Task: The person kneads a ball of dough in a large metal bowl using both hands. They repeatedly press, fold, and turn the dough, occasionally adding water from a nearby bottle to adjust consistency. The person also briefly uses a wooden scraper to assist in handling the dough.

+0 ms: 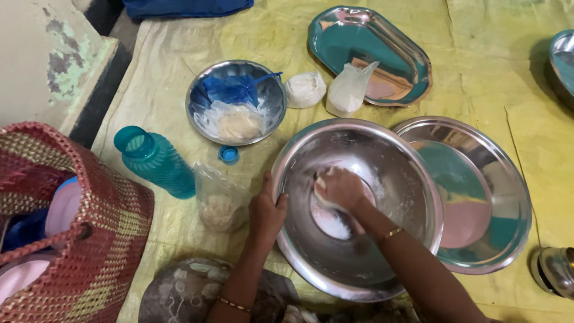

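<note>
We are working flour in the large steel mixing bowl (359, 203), which is sitting at the centre of the yellow floor sheet (496, 78). Our left hand (267, 209) is clamping the bowl's rim at nine o'clock, thumb inside and fingers curled over the outer wall, holding it steady. Our right hand (339, 188) is reaching down into the bowl, fingers bunched and closing on the white flour (335, 222) lying at the bottom; whether it is holding a full handful we cannot tell, since the palm is facing down. We are judging this to be the early mixing step, because the flour is looking dry and loose, and no dough ball is showing yet. The next move is probably calling for liquid, so the left hand would be needing to leave the rim and reach for the uncapped teal water bottle (156, 162) lying at nine o'clock from the bowl, its blue cap (228, 154) resting just beside it. A wide steel plate (472, 197) is touching the bowl at three o'clock. At eleven o'clock a smaller steel bowl (236, 101) is holding plastic bags, and a woven basket (72, 227) is standing far off at nine o'clock.
</note>
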